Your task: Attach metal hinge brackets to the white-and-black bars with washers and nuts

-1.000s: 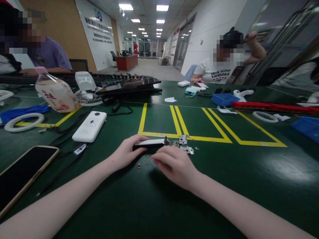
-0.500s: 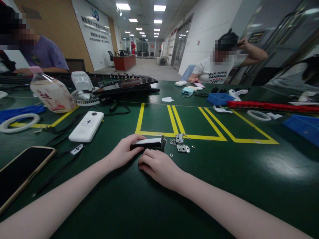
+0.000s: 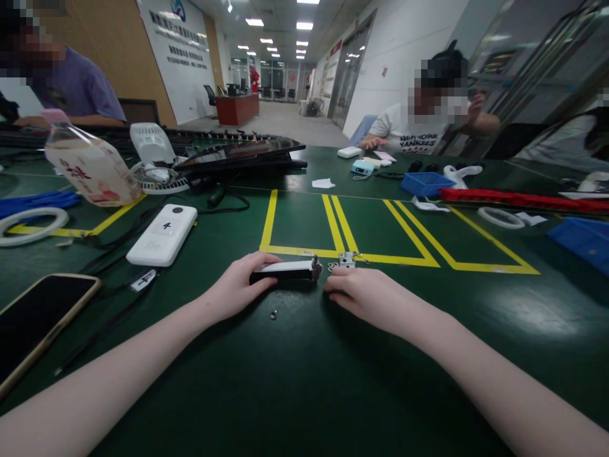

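The left grip (image 3: 240,282) is clamped on a slim bar (image 3: 285,270), white on top and dark along its near side, with the thumb on the near face and the fingers over the far edge. The right grip (image 3: 364,293) is curled with its fingertips close together and low over the desk (image 3: 304,393); whether anything is pinched there cannot be told, since the back of the hand hides it.

As for progress, a metal fitting (image 3: 316,268) sits at the bar's right end, so that much looks done. Several pieces are loose and not joined to the bar: small rings (image 3: 332,267), a metal bracket (image 3: 347,259) partly hidden behind the right grip, and a nut-like piece (image 3: 273,314) alone on the near side of the bar. By that count the work seems only partway through, though how many of these pieces belong to it is unclear.

The bar's left end lies within the left grip, and its fitted end points toward the right grip, just short of the fingertips and not touching them. The rings and bracket lie just beyond the right grip, near the yellow tape (image 3: 399,260).
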`<state>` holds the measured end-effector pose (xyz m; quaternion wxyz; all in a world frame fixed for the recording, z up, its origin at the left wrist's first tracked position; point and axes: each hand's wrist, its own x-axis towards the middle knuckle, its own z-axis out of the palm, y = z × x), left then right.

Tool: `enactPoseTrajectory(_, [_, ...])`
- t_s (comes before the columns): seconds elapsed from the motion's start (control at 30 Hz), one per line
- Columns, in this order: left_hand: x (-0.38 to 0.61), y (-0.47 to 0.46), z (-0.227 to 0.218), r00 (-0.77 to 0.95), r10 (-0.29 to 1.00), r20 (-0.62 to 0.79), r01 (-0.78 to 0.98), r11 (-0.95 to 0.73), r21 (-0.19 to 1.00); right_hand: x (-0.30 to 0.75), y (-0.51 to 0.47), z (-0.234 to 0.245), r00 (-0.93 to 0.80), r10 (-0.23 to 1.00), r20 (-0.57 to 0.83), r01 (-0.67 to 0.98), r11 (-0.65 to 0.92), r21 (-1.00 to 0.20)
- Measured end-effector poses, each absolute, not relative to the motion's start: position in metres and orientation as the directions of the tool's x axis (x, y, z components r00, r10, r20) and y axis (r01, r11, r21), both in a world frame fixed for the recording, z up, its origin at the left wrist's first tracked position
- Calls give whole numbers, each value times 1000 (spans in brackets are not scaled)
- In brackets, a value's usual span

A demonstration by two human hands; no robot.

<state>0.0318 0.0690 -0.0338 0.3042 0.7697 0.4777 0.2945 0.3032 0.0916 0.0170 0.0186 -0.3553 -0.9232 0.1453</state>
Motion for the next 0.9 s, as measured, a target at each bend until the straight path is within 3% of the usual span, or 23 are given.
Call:
enactPoseTrajectory(0.27, [33,68,-32,380,906,188,541,-382,749,305,96,14,-676,731,-91,706,608,-364])
enactPoseTrajectory(0.37, [33,68,-33,381,905,188,539,-382,751,307,97,12,-659,736,-154,698,522,-490])
enactPoseTrajectory(0.5, [33,68,-33,369,909,193,553,-382,741,305,99,14,-706,676,-210,594,405,-695])
enactPoseTrajectory(0.67, [35,66,-32,394,896,204,547,-407,731,297,99,21,-600,800,-12,381,273,-884])
enactPoseTrajectory(0.9, [36,64,-31,483,851,205,531,-471,704,289,100,18,-434,901,-10,237,104,-966])
